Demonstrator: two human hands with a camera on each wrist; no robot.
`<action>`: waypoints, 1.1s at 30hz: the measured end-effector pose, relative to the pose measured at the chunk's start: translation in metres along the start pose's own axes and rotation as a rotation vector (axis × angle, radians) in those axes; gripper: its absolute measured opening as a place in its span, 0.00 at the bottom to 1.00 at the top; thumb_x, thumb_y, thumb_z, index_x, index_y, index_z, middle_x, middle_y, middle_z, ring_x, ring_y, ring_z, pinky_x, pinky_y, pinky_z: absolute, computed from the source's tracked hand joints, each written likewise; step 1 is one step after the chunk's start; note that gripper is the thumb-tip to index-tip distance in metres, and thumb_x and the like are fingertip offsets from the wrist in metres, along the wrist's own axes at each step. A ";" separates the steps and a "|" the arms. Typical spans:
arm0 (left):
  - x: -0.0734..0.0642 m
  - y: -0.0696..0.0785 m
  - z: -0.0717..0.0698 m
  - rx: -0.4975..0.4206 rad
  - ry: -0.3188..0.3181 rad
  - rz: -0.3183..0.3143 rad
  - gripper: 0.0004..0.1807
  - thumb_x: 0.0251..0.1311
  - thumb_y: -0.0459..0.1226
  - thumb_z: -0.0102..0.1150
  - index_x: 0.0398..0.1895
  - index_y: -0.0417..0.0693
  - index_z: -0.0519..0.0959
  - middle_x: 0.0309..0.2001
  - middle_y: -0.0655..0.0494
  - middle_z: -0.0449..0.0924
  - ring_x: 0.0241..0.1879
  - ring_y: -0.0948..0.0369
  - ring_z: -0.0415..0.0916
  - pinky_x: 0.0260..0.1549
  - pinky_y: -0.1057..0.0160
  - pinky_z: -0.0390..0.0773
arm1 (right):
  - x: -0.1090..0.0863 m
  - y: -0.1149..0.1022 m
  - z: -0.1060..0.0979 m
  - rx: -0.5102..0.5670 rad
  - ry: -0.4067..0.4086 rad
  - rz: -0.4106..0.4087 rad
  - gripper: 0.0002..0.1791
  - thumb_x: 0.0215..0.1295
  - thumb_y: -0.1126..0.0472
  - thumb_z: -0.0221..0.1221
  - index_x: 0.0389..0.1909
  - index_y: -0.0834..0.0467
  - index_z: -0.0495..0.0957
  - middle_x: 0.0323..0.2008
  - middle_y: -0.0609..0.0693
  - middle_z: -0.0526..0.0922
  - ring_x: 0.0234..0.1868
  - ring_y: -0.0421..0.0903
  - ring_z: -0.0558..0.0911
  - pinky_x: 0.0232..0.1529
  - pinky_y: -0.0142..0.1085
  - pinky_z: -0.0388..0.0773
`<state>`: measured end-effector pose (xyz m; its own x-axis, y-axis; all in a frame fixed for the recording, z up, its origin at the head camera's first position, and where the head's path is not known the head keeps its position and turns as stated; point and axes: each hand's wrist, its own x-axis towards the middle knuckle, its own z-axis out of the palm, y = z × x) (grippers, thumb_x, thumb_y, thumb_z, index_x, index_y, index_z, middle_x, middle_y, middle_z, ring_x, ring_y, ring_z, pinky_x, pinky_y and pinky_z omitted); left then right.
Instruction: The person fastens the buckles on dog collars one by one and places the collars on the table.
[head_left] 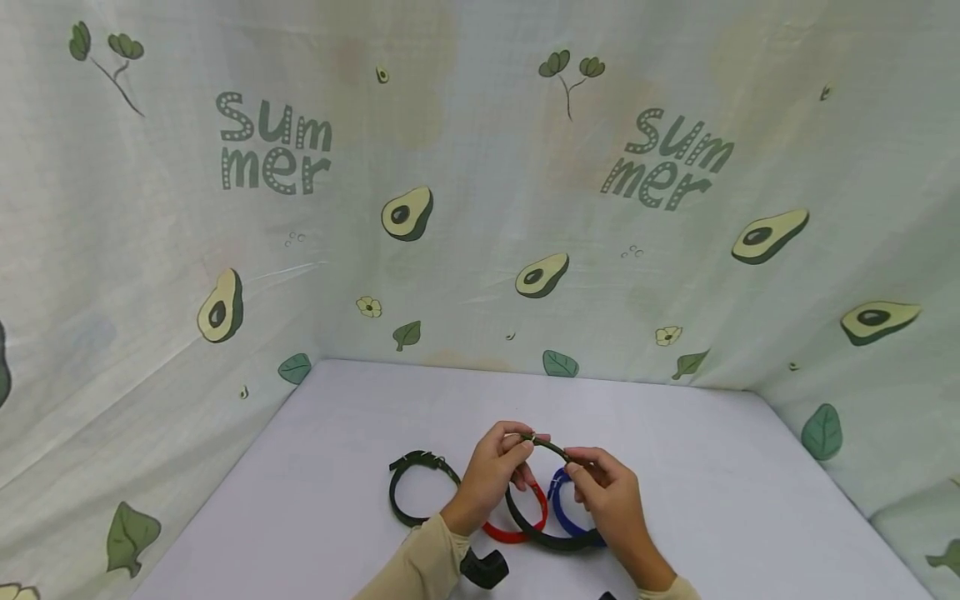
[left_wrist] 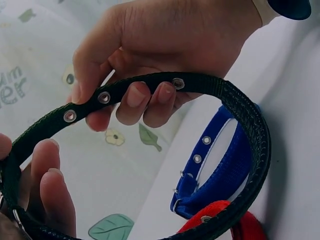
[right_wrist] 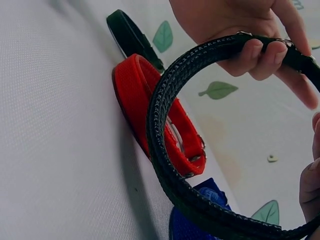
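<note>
A dark green dog collar [head_left: 562,543], with a padded, stitched band and metal eyelets [left_wrist: 104,97], is held up in a loop between both hands. My left hand [head_left: 491,477] grips it at the metal fittings [right_wrist: 286,43], and its fingers partly cover them. My right hand [head_left: 611,498] pinches the strap between thumb and forefinger beside the eyelets, other fingertips under it. Behind the loop lie a red collar [right_wrist: 131,90] and a blue collar [left_wrist: 220,185], both buckled into rings. Another dark green collar [head_left: 401,502] rests left of my left hand.
A white cloth [head_left: 315,467] covers the table. Printed fabric walls [head_left: 465,317] with avocados and leaves rise at the back and sides. A black device [head_left: 486,569] sits by the left wrist.
</note>
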<state>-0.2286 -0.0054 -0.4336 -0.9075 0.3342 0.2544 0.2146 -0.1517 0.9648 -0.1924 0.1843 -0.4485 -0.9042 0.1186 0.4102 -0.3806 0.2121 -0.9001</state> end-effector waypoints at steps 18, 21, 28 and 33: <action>-0.002 0.001 0.009 -0.085 0.061 -0.036 0.14 0.71 0.40 0.57 0.53 0.41 0.78 0.33 0.46 0.78 0.27 0.58 0.75 0.28 0.67 0.76 | -0.004 -0.007 0.006 0.044 0.005 0.048 0.09 0.67 0.70 0.62 0.46 0.57 0.82 0.33 0.63 0.81 0.19 0.46 0.76 0.16 0.34 0.72; -0.004 0.003 0.012 -0.081 0.054 -0.035 0.14 0.70 0.39 0.57 0.54 0.41 0.77 0.36 0.49 0.78 0.28 0.60 0.76 0.30 0.65 0.77 | -0.004 -0.009 0.007 0.045 0.008 0.033 0.09 0.67 0.69 0.62 0.47 0.60 0.81 0.34 0.61 0.82 0.19 0.48 0.76 0.16 0.34 0.72; -0.006 0.004 0.015 -0.077 0.032 -0.049 0.14 0.68 0.38 0.61 0.53 0.42 0.78 0.34 0.51 0.79 0.29 0.60 0.76 0.30 0.66 0.76 | -0.006 -0.013 0.009 0.062 0.000 -0.007 0.10 0.66 0.69 0.63 0.48 0.64 0.80 0.36 0.58 0.81 0.19 0.47 0.77 0.15 0.34 0.72; -0.006 0.003 0.015 -0.042 0.020 -0.053 0.15 0.67 0.39 0.62 0.53 0.42 0.81 0.32 0.52 0.80 0.29 0.59 0.76 0.30 0.66 0.75 | -0.006 -0.014 0.009 0.068 -0.009 -0.026 0.11 0.65 0.70 0.64 0.47 0.62 0.80 0.35 0.58 0.81 0.19 0.45 0.76 0.16 0.34 0.73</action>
<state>-0.2167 0.0062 -0.4318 -0.9243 0.3244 0.2013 0.1512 -0.1733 0.9732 -0.1837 0.1723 -0.4399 -0.8956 0.1050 0.4323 -0.4158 0.1481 -0.8973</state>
